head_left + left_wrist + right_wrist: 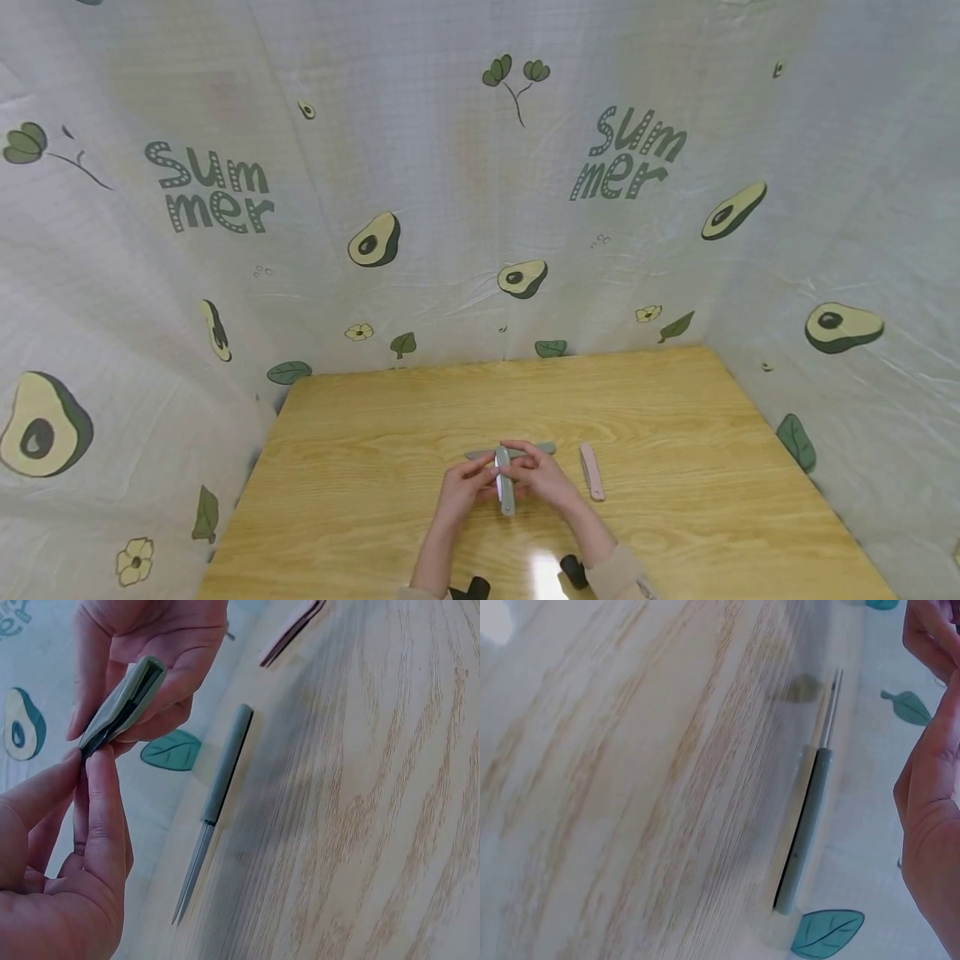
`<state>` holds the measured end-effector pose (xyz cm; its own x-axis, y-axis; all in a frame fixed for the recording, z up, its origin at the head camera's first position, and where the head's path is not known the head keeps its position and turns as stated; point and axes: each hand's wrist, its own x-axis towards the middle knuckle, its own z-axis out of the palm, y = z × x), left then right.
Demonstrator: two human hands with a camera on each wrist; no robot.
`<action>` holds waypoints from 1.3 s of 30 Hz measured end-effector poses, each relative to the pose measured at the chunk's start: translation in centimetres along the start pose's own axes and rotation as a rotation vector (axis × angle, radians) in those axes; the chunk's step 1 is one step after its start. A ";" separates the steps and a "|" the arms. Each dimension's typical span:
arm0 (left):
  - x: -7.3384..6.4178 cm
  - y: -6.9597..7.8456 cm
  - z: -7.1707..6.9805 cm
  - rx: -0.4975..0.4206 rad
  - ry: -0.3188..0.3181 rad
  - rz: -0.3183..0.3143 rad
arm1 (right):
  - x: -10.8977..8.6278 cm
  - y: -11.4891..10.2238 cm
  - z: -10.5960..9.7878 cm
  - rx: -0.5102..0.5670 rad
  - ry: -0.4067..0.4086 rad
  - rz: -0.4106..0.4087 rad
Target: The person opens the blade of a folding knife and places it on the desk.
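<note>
Both hands hold a grey-green folding knife (506, 493) above the table. The thumb and fingertips of my left hand (461, 490) pinch it at its edge, where a dark slot runs along the handle in the left wrist view. From the other side, my right hand (546, 479) grips the same handle between thumb and fingers. Behind the hands a second grey-green folding knife (229, 765) lies on the table, its blade out and pointing left in the head view. To the right of the hands lies a pink folding knife (592, 472), folded.
The wood-grain table (360, 467) is bounded at the back and sides by a white curtain (450, 167) printed with avocados and leaves. Black wrist-camera mounts (573, 572) show near the forearms. A bright reflection lies on the table's near part.
</note>
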<state>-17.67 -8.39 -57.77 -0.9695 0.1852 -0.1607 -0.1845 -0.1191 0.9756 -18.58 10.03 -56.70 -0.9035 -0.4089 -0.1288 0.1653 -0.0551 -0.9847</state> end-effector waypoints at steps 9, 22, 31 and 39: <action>0.0 -0.2 0.1 -0.013 0.002 0.020 | 0.0 0.0 0.1 0.015 0.013 0.011; 0.3 -0.4 -0.1 0.005 0.019 0.033 | 0.1 0.2 0.0 0.011 0.053 0.018; 0.2 -0.3 0.1 -0.018 0.039 0.043 | 0.2 0.4 -0.2 0.027 0.053 0.022; 0.1 -0.2 0.3 -0.047 0.066 0.038 | 0.3 0.4 -0.2 0.032 0.057 0.018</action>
<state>-17.66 -8.05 -57.91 -0.9841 0.1153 -0.1352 -0.1537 -0.1705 0.9733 -18.87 10.06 -57.19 -0.9211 -0.3576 -0.1541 0.1937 -0.0774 -0.9780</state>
